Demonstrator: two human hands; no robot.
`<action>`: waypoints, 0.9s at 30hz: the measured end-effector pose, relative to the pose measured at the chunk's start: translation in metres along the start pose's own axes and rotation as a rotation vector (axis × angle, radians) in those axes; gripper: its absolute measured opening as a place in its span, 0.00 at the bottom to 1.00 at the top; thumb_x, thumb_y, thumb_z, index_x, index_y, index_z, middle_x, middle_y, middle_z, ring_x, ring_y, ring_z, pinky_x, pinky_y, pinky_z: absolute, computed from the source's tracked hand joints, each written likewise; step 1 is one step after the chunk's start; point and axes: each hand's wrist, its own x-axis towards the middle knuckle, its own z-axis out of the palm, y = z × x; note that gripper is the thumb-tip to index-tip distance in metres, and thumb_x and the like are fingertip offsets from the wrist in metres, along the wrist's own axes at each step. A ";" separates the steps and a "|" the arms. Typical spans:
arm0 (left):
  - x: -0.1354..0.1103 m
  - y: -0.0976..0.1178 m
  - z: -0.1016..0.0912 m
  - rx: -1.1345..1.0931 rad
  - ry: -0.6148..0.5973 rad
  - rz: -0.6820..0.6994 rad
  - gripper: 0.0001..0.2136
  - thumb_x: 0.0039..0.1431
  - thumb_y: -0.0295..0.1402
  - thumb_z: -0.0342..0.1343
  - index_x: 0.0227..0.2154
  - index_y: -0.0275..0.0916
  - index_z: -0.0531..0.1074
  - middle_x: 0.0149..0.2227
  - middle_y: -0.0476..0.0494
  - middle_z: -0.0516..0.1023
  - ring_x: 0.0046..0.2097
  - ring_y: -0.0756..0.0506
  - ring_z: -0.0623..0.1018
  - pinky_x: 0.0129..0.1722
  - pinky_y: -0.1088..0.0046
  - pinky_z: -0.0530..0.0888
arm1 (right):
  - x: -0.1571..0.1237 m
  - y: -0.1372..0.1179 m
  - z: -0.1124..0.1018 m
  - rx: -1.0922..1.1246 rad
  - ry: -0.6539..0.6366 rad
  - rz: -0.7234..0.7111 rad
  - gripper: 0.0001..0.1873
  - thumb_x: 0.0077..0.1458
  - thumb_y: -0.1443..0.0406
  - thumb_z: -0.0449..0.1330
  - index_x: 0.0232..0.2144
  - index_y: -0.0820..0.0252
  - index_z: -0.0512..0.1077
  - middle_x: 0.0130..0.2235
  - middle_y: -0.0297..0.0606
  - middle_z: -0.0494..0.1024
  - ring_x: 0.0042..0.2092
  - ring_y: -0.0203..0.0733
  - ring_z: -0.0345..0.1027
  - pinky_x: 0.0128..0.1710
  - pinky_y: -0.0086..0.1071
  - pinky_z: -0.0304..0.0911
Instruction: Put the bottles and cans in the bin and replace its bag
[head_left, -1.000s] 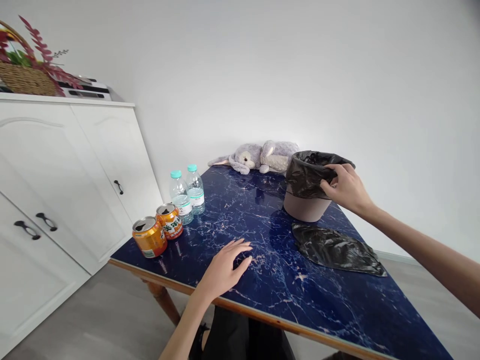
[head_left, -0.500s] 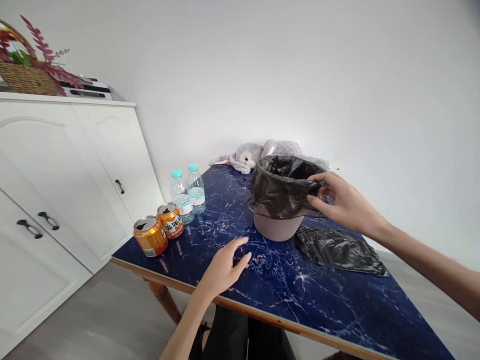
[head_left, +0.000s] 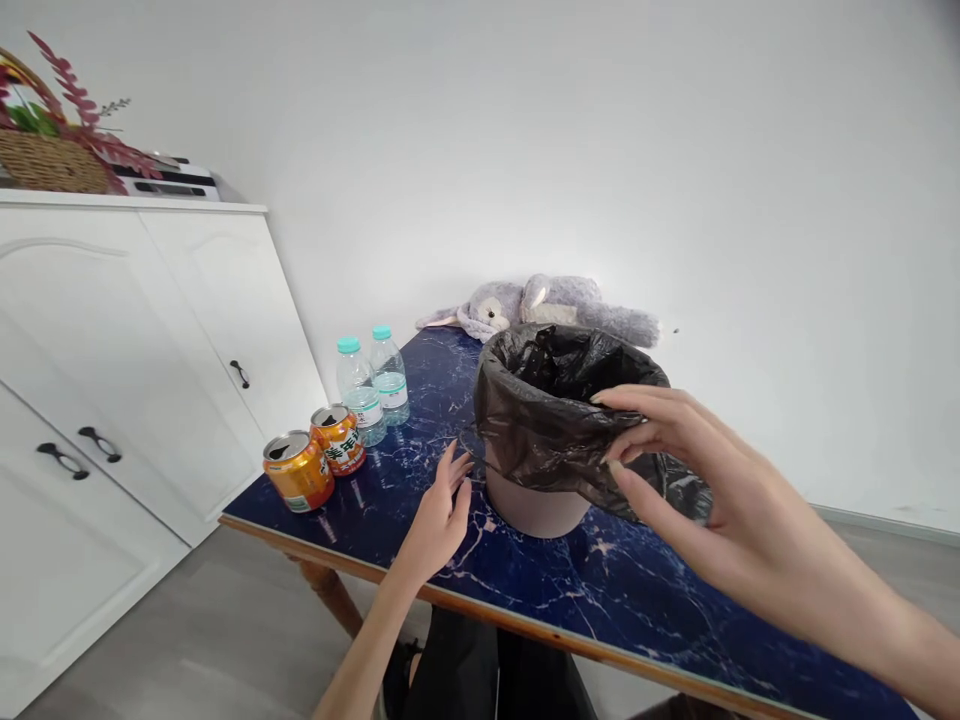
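A greyish-pink trash can [head_left: 536, 508] stands on the blue marbled table, its rim lined with a black garbage bag [head_left: 536, 430] folded down outside. My right hand [head_left: 697, 480] grips the can's near right rim through the bag, fingers over the edge and thumb outside. Left of the can, my left hand [head_left: 437, 520] is open, fingers apart, holding nothing, close to the bag's loose edge. Behind the can and my right hand, a second flattened black bag [head_left: 686, 490] is mostly hidden.
Two orange drink cans [head_left: 298, 472] stand at the table's left edge, beside two clear water bottles [head_left: 390, 375] with turquoise caps. A grey plush rabbit [head_left: 570, 300] lies along the wall. A white cabinet [head_left: 202, 350] stands to the left.
The trash can with its bag has come nearer to me and slightly left, with my right hand at its rim. My left hand has shifted a little left and up.
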 end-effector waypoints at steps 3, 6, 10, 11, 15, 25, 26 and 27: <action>0.001 0.000 0.001 0.027 -0.001 -0.009 0.29 0.78 0.42 0.40 0.75 0.46 0.39 0.71 0.35 0.67 0.70 0.42 0.70 0.69 0.58 0.69 | -0.015 0.012 0.013 0.011 0.204 0.032 0.22 0.68 0.63 0.59 0.63 0.46 0.68 0.62 0.48 0.69 0.54 0.54 0.75 0.46 0.46 0.78; -0.002 0.006 0.000 0.057 0.039 0.015 0.27 0.77 0.40 0.41 0.74 0.46 0.44 0.69 0.36 0.70 0.68 0.42 0.73 0.67 0.58 0.71 | -0.043 0.032 0.031 -0.006 0.391 0.053 0.18 0.65 0.66 0.61 0.56 0.47 0.70 0.59 0.49 0.69 0.53 0.55 0.75 0.42 0.47 0.77; -0.012 0.032 -0.019 0.228 0.339 0.121 0.17 0.77 0.37 0.43 0.62 0.46 0.66 0.58 0.41 0.81 0.61 0.41 0.79 0.64 0.59 0.73 | -0.091 0.060 0.054 0.082 0.270 0.242 0.03 0.67 0.64 0.58 0.40 0.50 0.72 0.37 0.39 0.76 0.35 0.44 0.73 0.34 0.37 0.71; -0.013 0.041 -0.027 0.304 0.423 0.169 0.14 0.76 0.36 0.44 0.57 0.46 0.70 0.55 0.42 0.82 0.59 0.41 0.80 0.63 0.58 0.73 | -0.101 0.068 0.059 0.135 0.198 0.334 0.05 0.68 0.63 0.56 0.38 0.51 0.71 0.33 0.36 0.75 0.31 0.41 0.71 0.32 0.35 0.69; 0.001 0.080 -0.072 0.622 0.578 0.400 0.10 0.73 0.33 0.50 0.50 0.44 0.74 0.50 0.41 0.82 0.55 0.39 0.79 0.60 0.55 0.72 | -0.127 0.098 0.076 0.385 -0.083 0.582 0.08 0.67 0.59 0.54 0.37 0.53 0.71 0.28 0.32 0.74 0.25 0.38 0.68 0.27 0.31 0.65; 0.152 0.111 -0.176 1.350 0.394 0.233 0.23 0.69 0.41 0.51 0.57 0.29 0.77 0.53 0.26 0.82 0.68 0.24 0.65 0.67 0.42 0.58 | -0.132 0.108 0.084 0.375 -0.165 0.571 0.11 0.66 0.60 0.51 0.40 0.53 0.73 0.33 0.34 0.79 0.29 0.40 0.71 0.32 0.30 0.64; 0.160 0.108 -0.179 1.406 0.345 0.177 0.23 0.69 0.42 0.51 0.55 0.28 0.79 0.50 0.26 0.84 0.68 0.23 0.65 0.68 0.41 0.56 | -0.132 0.106 0.084 0.362 -0.155 0.568 0.11 0.66 0.60 0.51 0.40 0.53 0.73 0.34 0.34 0.79 0.30 0.40 0.72 0.32 0.30 0.64; 0.167 0.106 -0.181 1.449 0.298 0.128 0.23 0.70 0.42 0.50 0.52 0.29 0.81 0.46 0.27 0.85 0.68 0.23 0.66 0.69 0.40 0.53 | -0.132 0.105 0.084 0.349 -0.142 0.567 0.12 0.66 0.60 0.51 0.41 0.53 0.73 0.34 0.34 0.79 0.30 0.40 0.72 0.33 0.30 0.64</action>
